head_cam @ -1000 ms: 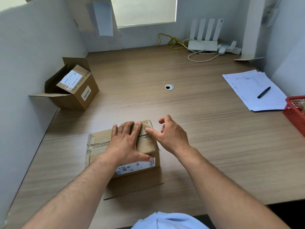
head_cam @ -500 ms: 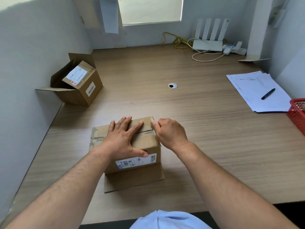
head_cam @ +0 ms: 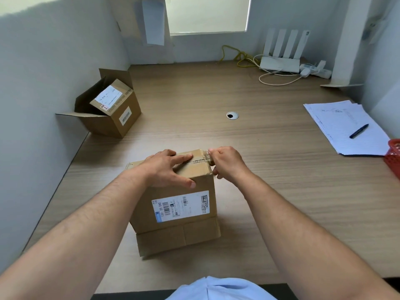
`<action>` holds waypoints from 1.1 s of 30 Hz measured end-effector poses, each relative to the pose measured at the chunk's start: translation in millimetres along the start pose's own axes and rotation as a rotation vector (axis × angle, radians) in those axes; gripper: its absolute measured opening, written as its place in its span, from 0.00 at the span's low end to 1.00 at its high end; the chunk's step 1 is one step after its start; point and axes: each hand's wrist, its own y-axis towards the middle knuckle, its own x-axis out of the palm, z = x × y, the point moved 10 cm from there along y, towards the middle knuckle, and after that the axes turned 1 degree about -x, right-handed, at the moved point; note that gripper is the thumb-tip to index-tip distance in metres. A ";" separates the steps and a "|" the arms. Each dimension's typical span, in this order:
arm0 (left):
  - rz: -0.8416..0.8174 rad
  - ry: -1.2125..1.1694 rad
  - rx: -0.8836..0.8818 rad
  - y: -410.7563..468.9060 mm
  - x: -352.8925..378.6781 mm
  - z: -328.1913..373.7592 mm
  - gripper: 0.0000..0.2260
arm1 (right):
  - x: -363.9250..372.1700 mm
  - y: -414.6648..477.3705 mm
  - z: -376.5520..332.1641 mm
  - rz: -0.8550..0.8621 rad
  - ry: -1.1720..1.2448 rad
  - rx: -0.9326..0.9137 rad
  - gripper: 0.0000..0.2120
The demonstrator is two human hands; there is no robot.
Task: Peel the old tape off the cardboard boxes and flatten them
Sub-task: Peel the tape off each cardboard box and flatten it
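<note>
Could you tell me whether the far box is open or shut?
Open: the far box has one flap raised and another spread outward.

The single camera is riding on the person's head, looking forward and steeply down across the light wood-grain desk [head_cam: 270, 169]. It is sitting close: both bare forearms are entering from the bottom corners, and the pale blue shirt front [head_cam: 216, 289] is filling the lower edge. The left hand [head_cam: 166, 167], flat on the closed brown cardboard box [head_cam: 173, 204], and the right hand [head_cam: 227, 163], pinching clear tape [head_cam: 206, 153] at its far right corner, are landing just below centre. The wide lens is reaching the white four-antenna router [head_cam: 281, 61] by the far wall and cutting the red plastic basket [head_cam: 394, 156] at the right edge.
</note>
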 end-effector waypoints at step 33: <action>0.025 -0.186 -0.093 15.6 1.8 -8.8 0.51 | 20.8 -21.7 37.6 -0.224 0.642 0.168 0.11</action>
